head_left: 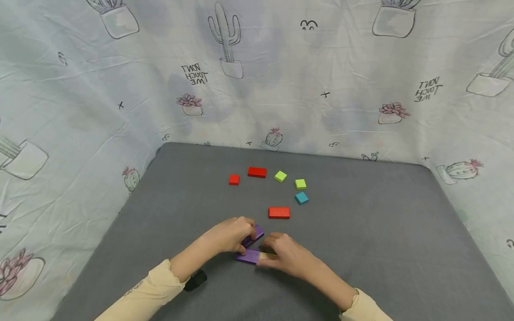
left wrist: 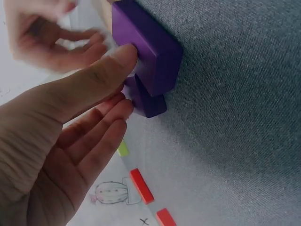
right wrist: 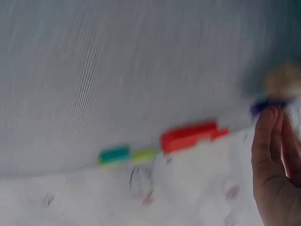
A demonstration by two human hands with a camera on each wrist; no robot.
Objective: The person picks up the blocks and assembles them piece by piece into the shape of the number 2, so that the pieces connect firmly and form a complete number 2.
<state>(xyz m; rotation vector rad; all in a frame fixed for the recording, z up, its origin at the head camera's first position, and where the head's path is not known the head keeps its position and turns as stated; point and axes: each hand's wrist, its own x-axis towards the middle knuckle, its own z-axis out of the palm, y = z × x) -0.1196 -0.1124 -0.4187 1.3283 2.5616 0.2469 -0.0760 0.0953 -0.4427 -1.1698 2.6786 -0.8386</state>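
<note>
Two purple blocks lie at an angle to each other before me: the nearer block (head_left: 250, 256) (left wrist: 146, 44) and the farther block (head_left: 259, 232) (left wrist: 149, 102). My left hand (head_left: 232, 234) pinches them, its thumb on the nearer one and its bent fingers against the farther one. A plain wooden block (head_left: 267, 256) meets the right end of the nearer purple block. Around that wooden block my right hand (head_left: 292, 257) is spread, thumb on the near side, fingers on the far side. Blur in both wrist views hides whether its fingertips touch.
Beyond the hands lie a red block (head_left: 279, 213), a blue block (head_left: 301, 198), two lime-green blocks (head_left: 280, 176) (head_left: 300, 184), another red block (head_left: 257, 172) and a small red block (head_left: 234, 179). A black object (head_left: 195, 281) lies beside my left wrist. Patterned cloth (head_left: 273, 67) hangs behind the grey table (head_left: 381, 232).
</note>
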